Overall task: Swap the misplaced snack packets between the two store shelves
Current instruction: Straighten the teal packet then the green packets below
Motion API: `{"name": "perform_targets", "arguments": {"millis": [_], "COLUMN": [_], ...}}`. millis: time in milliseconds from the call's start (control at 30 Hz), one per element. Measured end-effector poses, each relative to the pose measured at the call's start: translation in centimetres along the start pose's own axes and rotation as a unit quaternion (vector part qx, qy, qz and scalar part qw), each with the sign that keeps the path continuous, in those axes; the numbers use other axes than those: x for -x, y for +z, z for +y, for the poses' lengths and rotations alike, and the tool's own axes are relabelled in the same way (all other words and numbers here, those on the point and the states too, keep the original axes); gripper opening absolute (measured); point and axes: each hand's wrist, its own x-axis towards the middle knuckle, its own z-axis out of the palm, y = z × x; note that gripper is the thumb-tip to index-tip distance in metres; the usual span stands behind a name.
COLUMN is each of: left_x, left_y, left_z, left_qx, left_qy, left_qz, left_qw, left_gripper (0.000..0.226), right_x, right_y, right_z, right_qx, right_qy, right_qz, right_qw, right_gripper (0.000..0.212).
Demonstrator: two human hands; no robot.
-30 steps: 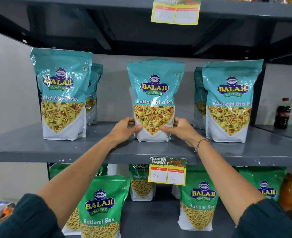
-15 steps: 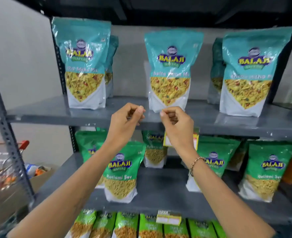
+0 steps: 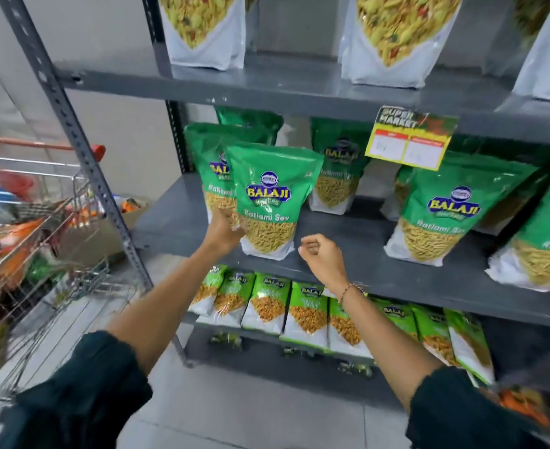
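A green Balaji Ratlami Sev packet (image 3: 272, 202) stands at the front left of the grey middle shelf (image 3: 357, 254). My left hand (image 3: 223, 233) grips its lower left edge. My right hand (image 3: 320, 254) hovers just right of the packet's base, fingers curled and holding nothing. More green Ratlami Sev packets (image 3: 451, 218) stand along the same shelf, one right behind the held packet. On the upper shelf (image 3: 293, 87) only the white bottoms of the Khatta Mitha Mix packets (image 3: 393, 40) show.
A yellow price tag (image 3: 409, 140) hangs from the upper shelf's edge. Several small green packets (image 3: 306, 314) line the lower shelf. A loaded wire shopping cart (image 3: 24, 241) stands at the left, beside the perforated shelf post (image 3: 72, 124).
Both hands left the teal packet on the upper shelf and dropped to the middle shelf. The view tilted down. My left hand took hold of a green Ratlami Sev packet.
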Motion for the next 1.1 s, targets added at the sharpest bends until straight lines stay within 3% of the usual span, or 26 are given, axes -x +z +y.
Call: {"name": "perform_targets", "arguments": {"millis": [100,200,467,767,1100], "left_x": [-1.6,-2.4,-3.6,-5.1,-7.4], "left_y": [0.7,1.2,2.6,9.6,14.5], "left_z": [-1.9,-2.6,-3.3,1.5,3.8], "left_qx": [-0.079,-0.098,-0.042,-0.058,-0.025], "left_qy": [0.003,-0.007,0.005,0.067,0.046], "left_qz": [-0.053,-0.086,-0.027,-0.048,-0.06], "left_qw": [0.996,0.991,0.999,0.995,0.997], "left_gripper": [0.067,0.078,0.071,0.057,0.057], "right_x": [-1.6,-3.4,-5.8,-7.7,-10.4], "right_y": [1.5,2.6,2.8,-4.0,-7.8], "right_z": [1.2,1.4,0.8,4.9,7.8], "right_qx": [0.012,0.013,-0.09,-0.15,-0.118], "right_qy": [0.033,0.023,0.014,0.021,0.022], "right_qz": [-0.051,-0.071,-0.029,0.051,0.082], "right_qw": [0.998,0.997,0.995,0.987,0.989], "right_gripper": [0.054,0.068,0.048,0.039,0.04]}}
